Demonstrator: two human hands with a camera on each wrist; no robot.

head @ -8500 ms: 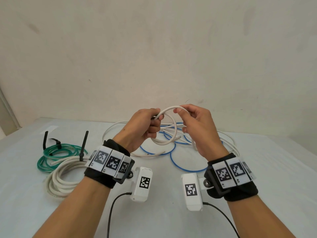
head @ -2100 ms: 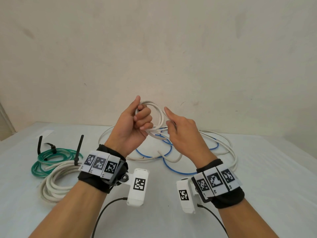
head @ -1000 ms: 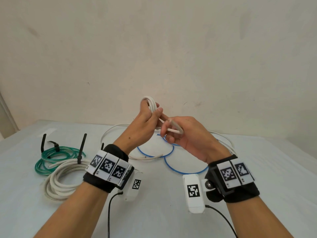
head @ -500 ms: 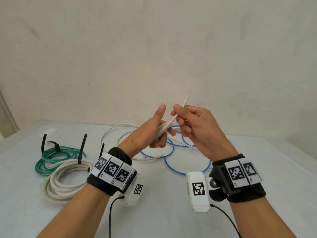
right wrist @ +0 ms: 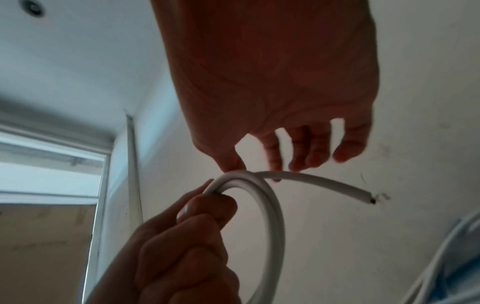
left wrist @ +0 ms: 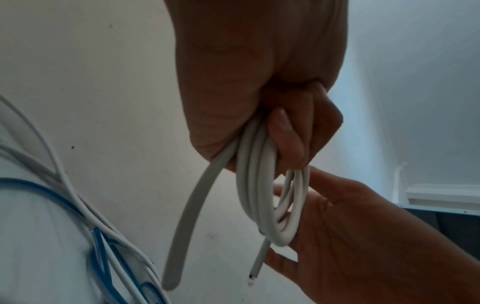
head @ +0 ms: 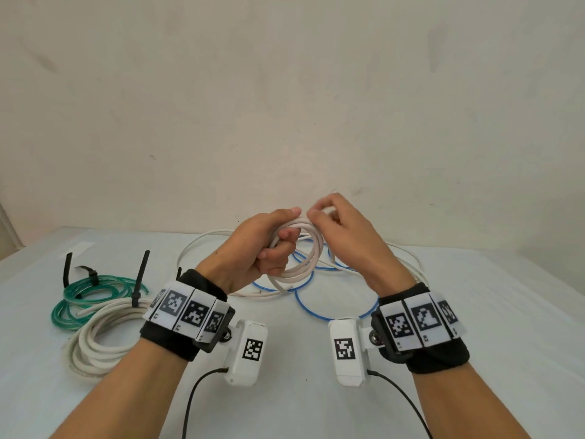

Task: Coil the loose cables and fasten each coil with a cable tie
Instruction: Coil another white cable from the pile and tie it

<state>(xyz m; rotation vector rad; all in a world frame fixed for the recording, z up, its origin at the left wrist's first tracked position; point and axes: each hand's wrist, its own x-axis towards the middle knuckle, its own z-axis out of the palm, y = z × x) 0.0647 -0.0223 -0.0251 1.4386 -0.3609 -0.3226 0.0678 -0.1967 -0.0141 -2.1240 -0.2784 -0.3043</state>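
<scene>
- Left hand [head: 262,245] grips a small white cable coil [head: 304,248], fingers curled round several turns, held up over the table [head: 474,312]; same fist shows in the left wrist view [left wrist: 259,86].
- Right hand [head: 345,236] pinches the cable's free end at the top of the coil, thumb and fingertips [right wrist: 296,162] on the strand; the cut tip [right wrist: 371,199] sticks out past them. Blurred there, so how firm the pinch is I can't tell.
- Versus half a second ago: the cable was a flat strand stretched between the hands; now it's a round loop hanging from the left fist, and the right hand has come over the top.
- Loose white cable [head: 202,245] and blue cable [head: 316,308] lie tangled on the table behind the hands.
- Left side of the table: green coil [head: 79,299] and white coil [head: 95,340], each with a black cable tie [head: 139,280] on it, touching each other.
- Readable text: none. Wrist bands [head: 186,312] and cameras carry only black-and-white square markers; the small digits under them are too small to read.
</scene>
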